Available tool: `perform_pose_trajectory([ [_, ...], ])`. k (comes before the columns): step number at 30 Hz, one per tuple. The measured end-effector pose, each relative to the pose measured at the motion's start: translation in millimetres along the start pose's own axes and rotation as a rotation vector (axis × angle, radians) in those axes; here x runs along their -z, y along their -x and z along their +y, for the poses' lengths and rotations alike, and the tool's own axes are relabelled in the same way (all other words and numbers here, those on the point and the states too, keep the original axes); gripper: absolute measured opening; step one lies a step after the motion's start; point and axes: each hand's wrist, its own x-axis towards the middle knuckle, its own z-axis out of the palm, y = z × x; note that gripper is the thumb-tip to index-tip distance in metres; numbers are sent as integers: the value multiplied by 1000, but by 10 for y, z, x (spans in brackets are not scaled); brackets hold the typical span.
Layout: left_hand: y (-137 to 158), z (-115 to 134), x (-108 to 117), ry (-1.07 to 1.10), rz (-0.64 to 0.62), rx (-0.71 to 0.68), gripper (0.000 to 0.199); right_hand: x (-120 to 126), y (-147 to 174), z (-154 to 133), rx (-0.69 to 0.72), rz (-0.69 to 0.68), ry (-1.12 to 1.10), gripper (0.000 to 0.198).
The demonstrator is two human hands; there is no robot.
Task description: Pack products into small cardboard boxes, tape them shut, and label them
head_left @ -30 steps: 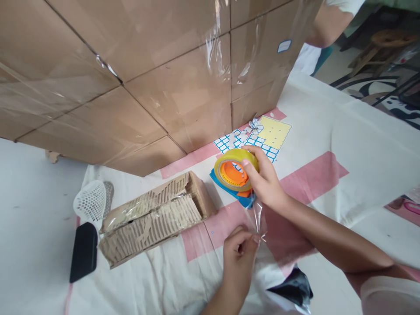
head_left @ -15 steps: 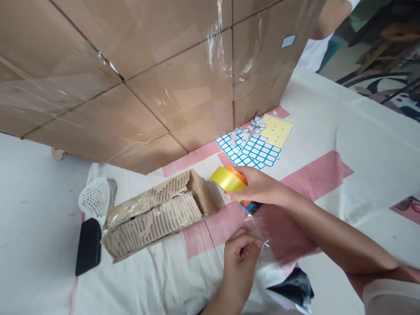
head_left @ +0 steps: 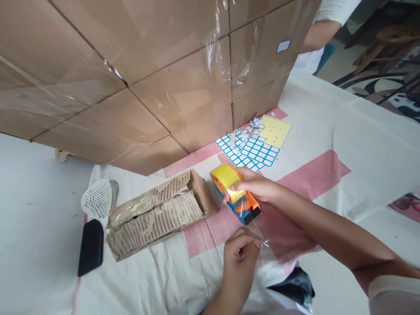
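Tension matters: right hand (head_left: 259,187) grips the tape dispenser (head_left: 234,193), left hand (head_left: 241,251) pinches the tape strip (head_left: 254,227); keep it taut.

Cardboard wall (head_left: 183,96) blocks ahead; cloth (head_left: 344,131) rightward lies open.

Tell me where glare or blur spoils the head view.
Head view: soft, even daylight; glare streaks on the clear tape across the cardboard boxes; the tape dispenser in the right hand is sharp; the strip pinched by the left hand is nearly invisible.
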Motion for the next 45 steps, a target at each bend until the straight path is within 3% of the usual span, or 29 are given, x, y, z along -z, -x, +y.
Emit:
perform_pose_trajectory([
  [2,13,41,40,-43,59,-40,33,8,-6,-20,47,55,-94,24],
  [7,-17,239,172,-289,408,-228,18,20,49,-101,161,38,-116,28],
  [14,-211,384,135,-210,331,-375,25,-69,225,-148,225,-133,12,32],
  [16,-191,368,119,-238,383,-431,19,-109,250,-144,256,-58,96,32],
  [18,-146,344,135,-292,480,-456,11,-131,254,-137,319,99,199,32],
  [20,-102,320,176,-278,510,-394,14,-122,239,-131,418,267,269,34],
  [23,-54,280,226,-143,417,-165,27,-61,191,-117,550,411,242,40],
  [28,39,218,123,-29,247,168,45,28,114,-61,592,561,166,47],
  [33,87,177,34,13,143,243,44,2,117,-64,570,653,217,50],
  [38,-11,116,223,-145,63,223,44,-105,193,-120,487,604,59,54],
  [41,-97,126,327,-387,141,52,34,-169,211,-106,452,521,-41,50],
  [45,-160,216,382,-940,218,-553,21,-189,177,-50,335,172,-121,58],
])
